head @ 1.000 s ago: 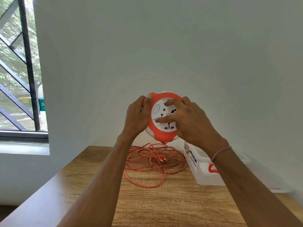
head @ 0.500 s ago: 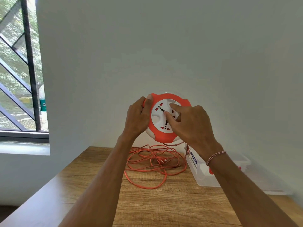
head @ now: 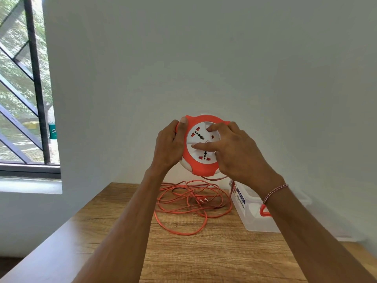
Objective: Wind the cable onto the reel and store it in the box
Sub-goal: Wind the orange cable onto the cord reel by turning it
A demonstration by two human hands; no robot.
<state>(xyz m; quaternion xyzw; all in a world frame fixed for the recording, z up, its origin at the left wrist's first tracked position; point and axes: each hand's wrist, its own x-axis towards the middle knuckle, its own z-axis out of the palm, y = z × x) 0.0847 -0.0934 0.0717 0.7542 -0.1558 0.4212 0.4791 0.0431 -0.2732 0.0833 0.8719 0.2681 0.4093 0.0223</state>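
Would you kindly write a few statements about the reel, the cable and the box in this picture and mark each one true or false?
1. The left hand grips the rim of the reel. True.
2. The reel rests on the table. False: both hands hold it up in the air above the table.
3. Most of the cable lies in loose loops on the table. True.
4. The fingers of the right hand rest on the white socket face of the reel. True.
5. The box stands to the left of the cable. False: it stands to the right of it, by the wall.
6. The cable's plug is pushed into a socket on the reel. False: it lies among the loops on the table.
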